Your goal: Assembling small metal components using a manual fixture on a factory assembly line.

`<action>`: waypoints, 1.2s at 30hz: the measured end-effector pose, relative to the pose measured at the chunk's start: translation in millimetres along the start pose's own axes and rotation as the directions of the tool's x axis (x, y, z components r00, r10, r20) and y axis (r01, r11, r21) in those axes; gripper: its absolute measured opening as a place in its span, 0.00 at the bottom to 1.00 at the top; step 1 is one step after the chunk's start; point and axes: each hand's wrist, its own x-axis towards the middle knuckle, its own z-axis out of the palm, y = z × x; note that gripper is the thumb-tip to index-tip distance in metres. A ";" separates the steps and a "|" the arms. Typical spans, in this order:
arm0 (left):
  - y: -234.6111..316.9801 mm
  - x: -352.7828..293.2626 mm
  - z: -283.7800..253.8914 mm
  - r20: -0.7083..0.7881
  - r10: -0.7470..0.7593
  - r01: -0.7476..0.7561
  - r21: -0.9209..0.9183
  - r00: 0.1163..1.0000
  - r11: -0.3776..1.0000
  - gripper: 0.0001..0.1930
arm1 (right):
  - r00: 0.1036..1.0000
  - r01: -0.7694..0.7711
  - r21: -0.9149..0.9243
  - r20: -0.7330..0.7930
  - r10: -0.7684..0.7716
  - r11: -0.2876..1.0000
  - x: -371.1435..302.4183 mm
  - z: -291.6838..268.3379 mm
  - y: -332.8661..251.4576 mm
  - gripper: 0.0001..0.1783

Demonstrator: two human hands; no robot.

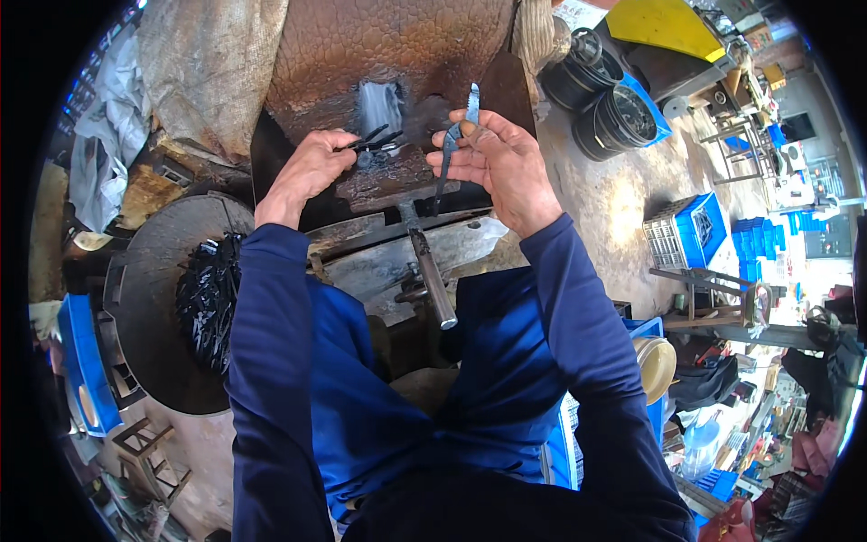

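Note:
My right hand (510, 167) holds up a slim, curved dark metal piece (473, 101) between thumb and fingers. Its upper end is bright and notched, and its lower end tapers downward; it looks like one half of a pair of pliers. Across from it, my left hand (312, 172) pinches some dark, narrow metal pieces (379, 141) above a rough, scaly work block. Just behind these pieces a smooth grey metal face (380, 104) shows in the brown, crusted surface. Between my knees a hammer-like tool with a round metal handle (432, 275) points toward me.
At my left stands a large round metal pan (163, 298) with many dark metal pieces (212, 303) in it. Blue bins (86, 361) sit farther left. Black drums (601, 135) and a blue crate (700, 230) stand at right. Brown sacking (212, 72) hangs at the far left.

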 end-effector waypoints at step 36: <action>-11.8 -18.6 -12.8 -0.418 0.076 0.018 0.216 0.905 0.976 0.14 | 0.932 0.336 -0.661 0.335 -0.138 0.671 -42.7 -2.5 13.5 0.11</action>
